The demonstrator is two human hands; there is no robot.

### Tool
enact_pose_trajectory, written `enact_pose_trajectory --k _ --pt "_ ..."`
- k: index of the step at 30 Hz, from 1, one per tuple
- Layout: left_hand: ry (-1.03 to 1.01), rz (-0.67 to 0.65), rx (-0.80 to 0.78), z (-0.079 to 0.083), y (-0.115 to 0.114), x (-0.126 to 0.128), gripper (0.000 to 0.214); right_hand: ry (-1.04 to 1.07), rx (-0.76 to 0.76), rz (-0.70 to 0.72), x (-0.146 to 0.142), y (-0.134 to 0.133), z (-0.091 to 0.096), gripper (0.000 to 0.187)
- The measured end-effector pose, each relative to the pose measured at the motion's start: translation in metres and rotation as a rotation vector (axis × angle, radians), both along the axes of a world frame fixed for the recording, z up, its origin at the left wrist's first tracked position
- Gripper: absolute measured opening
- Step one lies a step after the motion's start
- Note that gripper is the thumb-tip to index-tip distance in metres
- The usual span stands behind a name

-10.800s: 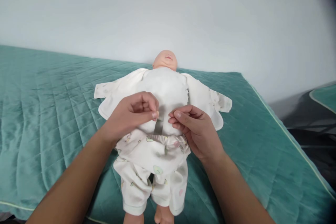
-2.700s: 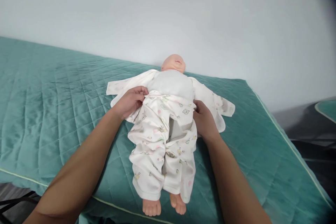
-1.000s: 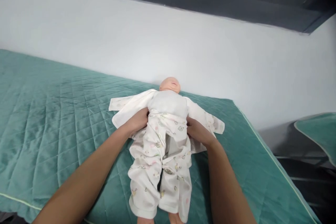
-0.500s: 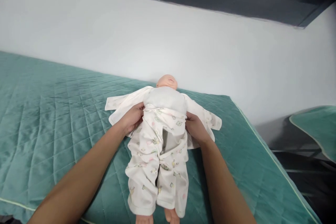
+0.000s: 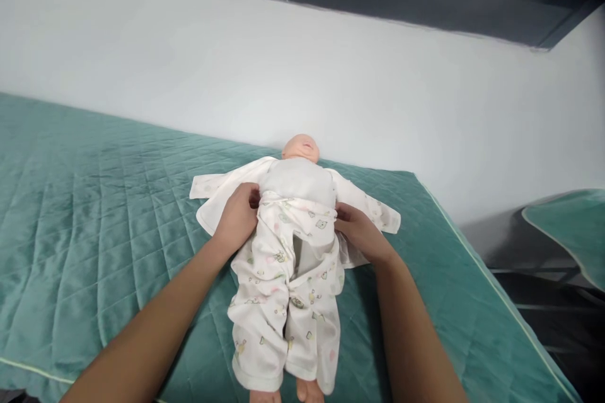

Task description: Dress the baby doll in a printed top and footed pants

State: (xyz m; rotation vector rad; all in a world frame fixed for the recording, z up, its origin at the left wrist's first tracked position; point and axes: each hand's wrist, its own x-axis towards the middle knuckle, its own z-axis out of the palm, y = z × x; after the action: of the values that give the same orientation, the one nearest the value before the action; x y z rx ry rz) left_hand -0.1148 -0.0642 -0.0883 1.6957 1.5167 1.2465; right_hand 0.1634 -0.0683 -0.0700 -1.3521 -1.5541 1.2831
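A baby doll [image 5: 301, 147] lies on its back on a green quilted mattress [image 5: 94, 214], head toward the wall. It wears white printed trousers [image 5: 283, 289] pulled up to the waist. An open white top [image 5: 215, 192] spreads out beneath it. My left hand [image 5: 239, 220] is closed on the trousers' waistband at the doll's left side in view. My right hand [image 5: 362, 236] grips the waistband on the other side. The doll's grey cloth torso [image 5: 297, 179] is bare above the waistband. Its bare feet [image 5: 283, 395] show at the bottom edge.
A white wall [image 5: 331, 88] runs behind the mattress, with a dark band above it. The mattress's right edge [image 5: 477, 258] drops to a dark floor. A second green pad [image 5: 567, 227] lies at the far right.
Both hands stay on the waistband at the doll's sides. The left hand has shifted slightly higher on the waist. Over the longer span the trousers came up from the hips to the waist.
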Motion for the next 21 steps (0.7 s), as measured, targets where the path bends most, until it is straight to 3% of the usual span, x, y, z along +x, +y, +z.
enact_pose_trajectory --k 4,11,15,21 --pt "-0.038 0.002 0.291 -0.004 -0.002 0.002 0.033 -0.112 0.099 -0.108 0.004 0.000 -0.003 0.023" --pt "-0.166 -0.139 0.250 0.001 -0.004 -0.003 0.028 0.046 0.293 -0.013 0.000 -0.007 0.012 0.008" --pt "0.050 -0.247 0.326 0.007 -0.007 -0.012 0.030 0.024 0.323 0.052 -0.005 -0.011 0.018 0.011" --pt "0.202 -0.231 0.396 0.012 -0.010 -0.011 0.027 -0.132 0.412 0.095 -0.007 -0.012 0.020 0.023"
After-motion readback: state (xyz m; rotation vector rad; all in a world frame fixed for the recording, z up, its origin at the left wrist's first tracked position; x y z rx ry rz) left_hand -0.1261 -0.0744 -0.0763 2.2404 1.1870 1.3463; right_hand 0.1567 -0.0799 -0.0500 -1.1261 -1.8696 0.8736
